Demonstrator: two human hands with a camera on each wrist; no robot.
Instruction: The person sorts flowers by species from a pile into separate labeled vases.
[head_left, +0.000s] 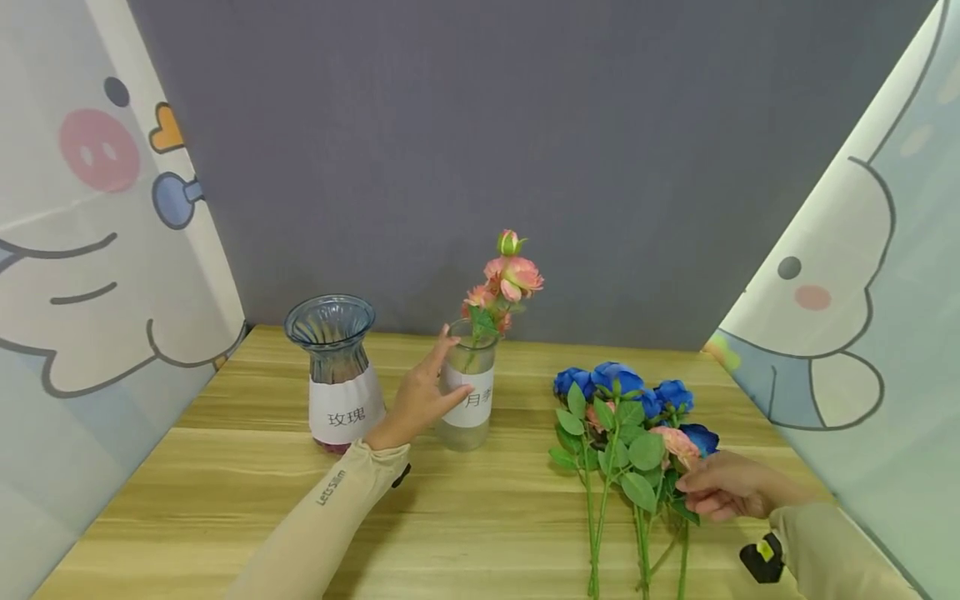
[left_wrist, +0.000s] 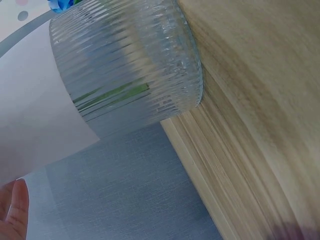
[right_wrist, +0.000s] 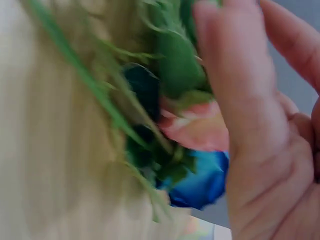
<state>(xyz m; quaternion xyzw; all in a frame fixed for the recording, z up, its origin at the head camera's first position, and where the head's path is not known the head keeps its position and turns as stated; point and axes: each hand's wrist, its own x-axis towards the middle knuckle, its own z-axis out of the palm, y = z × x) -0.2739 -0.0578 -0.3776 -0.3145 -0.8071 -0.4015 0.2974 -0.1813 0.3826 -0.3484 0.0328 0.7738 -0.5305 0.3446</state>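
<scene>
My left hand (head_left: 420, 396) is at the ribbed clear glass vase (head_left: 462, 435), its thumb across the white label and its fingers up along the side near the rim. In that vase stands a stem of pink artificial flowers (head_left: 513, 277). Fingertips (left_wrist: 19, 202) show beside the label in the left wrist view. Over at the flower pile, my right hand (head_left: 738, 487) has its fingertips among leaves, just below a pink flower (head_left: 678, 446). Blue artificial roses (head_left: 617, 377) lie around it. I cannot tell whether the right thumb and fingers pinch a stem.
To the left stands a bluish flared glass vase (head_left: 335, 354) with a white label. Loose green stems (head_left: 592, 533) extend toward the front of the wooden table (head_left: 465, 525). A grey panel (head_left: 480, 150) rises behind, with printed panels (head_left: 825, 317) at both sides.
</scene>
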